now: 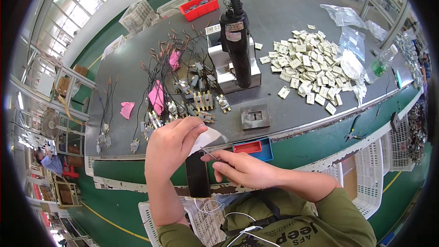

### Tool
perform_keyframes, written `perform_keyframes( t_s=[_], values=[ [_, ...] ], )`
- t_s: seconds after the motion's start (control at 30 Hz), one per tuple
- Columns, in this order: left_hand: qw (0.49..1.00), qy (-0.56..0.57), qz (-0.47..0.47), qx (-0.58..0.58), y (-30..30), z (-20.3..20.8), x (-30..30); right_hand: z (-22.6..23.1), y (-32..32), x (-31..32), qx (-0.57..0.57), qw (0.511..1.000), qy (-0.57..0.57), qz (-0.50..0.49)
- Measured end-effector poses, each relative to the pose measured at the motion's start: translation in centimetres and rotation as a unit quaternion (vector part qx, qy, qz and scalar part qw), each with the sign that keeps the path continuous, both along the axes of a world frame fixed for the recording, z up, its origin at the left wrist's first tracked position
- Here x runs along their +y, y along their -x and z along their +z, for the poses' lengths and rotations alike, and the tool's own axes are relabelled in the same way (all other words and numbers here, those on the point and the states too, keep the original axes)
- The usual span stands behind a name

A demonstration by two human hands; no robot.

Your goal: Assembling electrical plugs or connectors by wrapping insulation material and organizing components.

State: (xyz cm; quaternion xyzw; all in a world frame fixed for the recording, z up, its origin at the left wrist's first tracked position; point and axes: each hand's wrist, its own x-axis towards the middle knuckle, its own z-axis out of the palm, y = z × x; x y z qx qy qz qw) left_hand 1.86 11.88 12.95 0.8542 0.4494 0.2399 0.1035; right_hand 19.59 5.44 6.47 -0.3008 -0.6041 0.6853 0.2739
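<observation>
My left hand [171,145] is raised over the table's front edge, thumb and fingers pinching a thin white sheet [206,138], paper or cloth; I cannot tell which. Closed around a slim metal tool [206,152] is my right hand [242,169]; the fingers hide most of it, and its tip meets the lower part of the sheet. Beneath both hands lies a dark smartphone [197,176] with a white cable [208,208] at its near end. A metal fixture block [255,117] sits beyond my right hand, and small metal-and-wire assemblies [203,100] lie beyond my left.
A black powered screwdriver [238,50] hangs upright over a metal fixture [226,75]. White plastic parts [313,66] are heaped to the right, near a bottle [382,64]. Pliers [354,130], a small red tray [247,147] inside a blue one, and a red bin [200,7] also lie around.
</observation>
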Motion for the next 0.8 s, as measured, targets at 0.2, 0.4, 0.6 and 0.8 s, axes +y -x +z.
perform_keyframes(
  t_s=[0.2, 0.4, 0.6, 0.8],
  values=[
    [1.000, 0.004, -0.012, -0.005, 0.1, -0.1, -0.2, 0.2, 0.4, 0.0, -0.005, 0.998, 0.043, -0.034],
    [0.999, 0.013, -0.030, -0.014, -0.1, -0.3, -0.1, 0.4, 0.5, 0.2, -0.002, 0.997, 0.063, -0.036],
    [0.999, 0.021, -0.033, -0.006, -0.2, -0.3, -0.2, 0.0, 0.6, 0.4, 0.005, 0.997, 0.072, -0.030],
    [0.999, -0.009, -0.026, 0.034, -0.9, -0.1, -1.7, -0.2, 0.8, 0.5, 0.010, 0.995, 0.082, -0.062]
  ],
)
